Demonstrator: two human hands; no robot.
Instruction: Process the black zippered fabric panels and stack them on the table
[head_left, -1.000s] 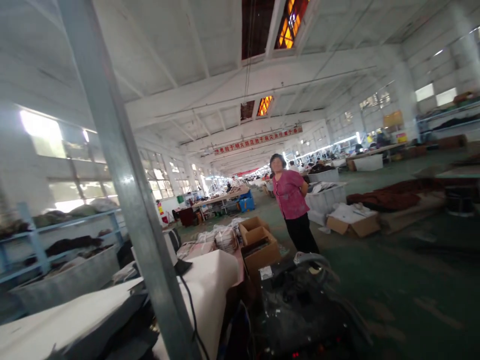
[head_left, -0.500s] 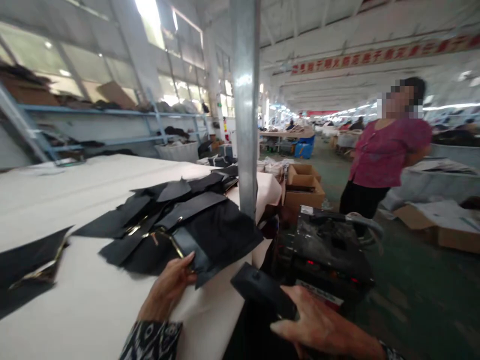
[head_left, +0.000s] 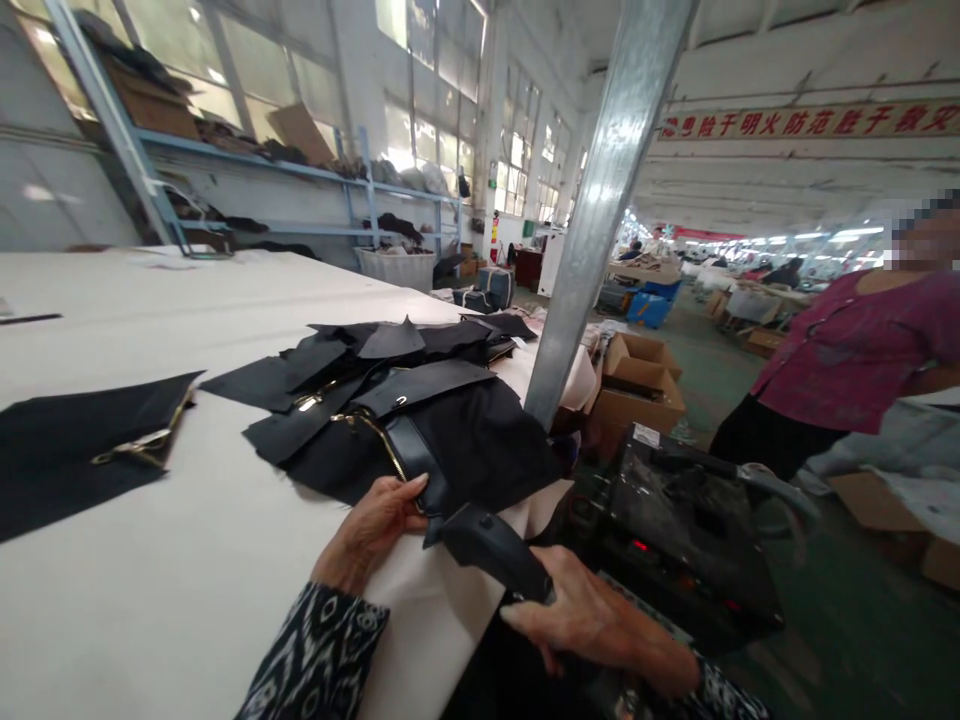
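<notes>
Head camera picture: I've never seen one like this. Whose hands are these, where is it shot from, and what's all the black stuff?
The camera sits on a worker's head, looking forward and down, so both hands are that person's own. The left hand rests on a black strap piece at the edge of a pile of black cut pieces on the white table. The right hand grips a black handheld tool. Beside the table stand a metal post and a dark machine; another person in a pink top stands beyond.

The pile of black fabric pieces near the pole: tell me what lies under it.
The pile of black fabric pieces lies on the cream-covered table. The left hand touches its near edge. Whatever lies beneath the lower pieces is covered.
</notes>
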